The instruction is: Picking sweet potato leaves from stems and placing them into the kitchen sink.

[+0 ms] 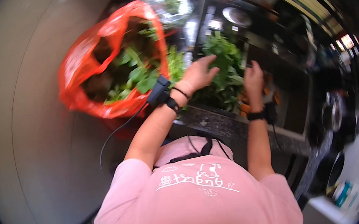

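Observation:
Leafy green vegetables (222,62) are heaped on the dark counter before me. My left hand (196,75) reaches to their left side, its thumb and fingers apart and nothing seen between them. At their right edge is my right hand (253,80), blurred, with its fingers partly bent; whether it holds anything is unclear. Beneath that hand shows an orange and black thing (243,103), mostly covered. To the left, a red plastic bag (74,71) gapes with green leafy stems (142,76) inside. Paler green stems (175,63) lie between this bag and my left hand.
Behind the red bag is a clear plastic bag (165,3) with greens in it. A speckled stone counter edge (207,120) runs in front of me. On the right are a dark sink-like recess (292,104) and a dark pan (336,167). A cable (105,143) hangs from my left wrist.

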Demonstrator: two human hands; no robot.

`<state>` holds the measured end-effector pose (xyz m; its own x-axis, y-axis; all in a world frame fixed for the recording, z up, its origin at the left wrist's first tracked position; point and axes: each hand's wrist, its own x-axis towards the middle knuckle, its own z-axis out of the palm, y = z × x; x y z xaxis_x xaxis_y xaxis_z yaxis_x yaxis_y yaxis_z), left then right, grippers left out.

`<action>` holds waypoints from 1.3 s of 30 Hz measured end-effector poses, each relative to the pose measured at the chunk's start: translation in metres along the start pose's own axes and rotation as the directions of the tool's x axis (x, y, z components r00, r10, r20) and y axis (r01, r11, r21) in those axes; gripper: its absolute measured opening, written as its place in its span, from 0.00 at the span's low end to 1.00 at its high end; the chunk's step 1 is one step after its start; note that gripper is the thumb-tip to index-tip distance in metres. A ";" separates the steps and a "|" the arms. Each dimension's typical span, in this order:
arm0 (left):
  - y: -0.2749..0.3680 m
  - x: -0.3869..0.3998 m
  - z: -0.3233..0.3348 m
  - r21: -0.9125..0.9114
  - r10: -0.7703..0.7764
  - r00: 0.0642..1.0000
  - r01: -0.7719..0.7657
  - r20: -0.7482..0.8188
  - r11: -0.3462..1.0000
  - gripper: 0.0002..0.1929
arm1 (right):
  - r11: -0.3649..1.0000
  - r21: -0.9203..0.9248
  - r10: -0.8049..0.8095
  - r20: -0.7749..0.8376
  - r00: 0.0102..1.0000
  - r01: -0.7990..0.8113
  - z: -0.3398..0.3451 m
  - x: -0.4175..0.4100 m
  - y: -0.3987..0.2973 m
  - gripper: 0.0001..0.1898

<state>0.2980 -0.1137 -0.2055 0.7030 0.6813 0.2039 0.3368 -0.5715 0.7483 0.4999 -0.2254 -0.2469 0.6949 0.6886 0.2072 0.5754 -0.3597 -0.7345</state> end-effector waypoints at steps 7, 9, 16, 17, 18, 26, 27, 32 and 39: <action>0.034 -0.099 -0.109 -0.146 -0.179 0.961 0.150 -0.210 0.978 0.10 | 0.913 0.204 -0.334 -0.127 0.934 0.354 -0.022 -0.027 -0.145 0.14; 0.014 -0.123 -0.143 -0.015 -0.204 0.890 0.217 -0.407 0.976 0.07 | 0.817 0.428 -0.445 0.040 0.895 0.387 0.000 -0.046 -0.191 0.13; -0.078 -0.187 -0.211 0.080 -0.275 0.705 0.425 -0.654 0.901 0.12 | 0.654 0.643 -0.733 0.410 0.542 0.398 0.153 -0.105 -0.281 0.09; -0.079 -0.188 -0.215 0.080 -0.271 0.706 0.421 -0.654 0.904 0.12 | 0.712 0.529 -0.699 0.480 0.530 0.461 0.182 -0.106 -0.277 0.09; -0.079 -0.190 -0.215 -0.009 -0.332 0.690 0.427 -0.643 0.904 0.13 | 0.722 0.418 -0.690 0.499 0.524 0.552 0.206 -0.108 -0.269 0.09; -0.074 -0.205 -0.240 -0.238 -0.457 0.688 0.394 -0.564 0.888 0.13 | 0.616 -0.099 -0.422 0.796 0.434 0.781 0.226 -0.113 -0.277 0.08; -0.072 -0.204 -0.244 -0.240 -0.455 0.686 0.390 -0.568 0.889 0.13 | 0.611 -0.100 -0.425 0.795 0.433 0.785 0.227 -0.108 -0.278 0.08; -0.081 -0.204 -0.252 -0.175 -0.390 0.712 0.359 -0.584 0.917 0.11 | 0.698 0.166 -0.641 0.578 0.505 0.696 0.198 -0.077 -0.305 0.07; -0.106 -0.183 -0.249 0.087 -0.152 0.677 0.305 -0.720 0.948 0.07 | 0.645 0.277 -0.704 0.578 0.413 0.712 0.175 -0.064 -0.313 0.08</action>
<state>-0.0224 -0.0645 -0.1652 -0.0259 0.8774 0.4790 0.5884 -0.3740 0.7168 0.2001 -0.0466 -0.1436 -0.3677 0.9013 0.2290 0.7464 0.4329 -0.5054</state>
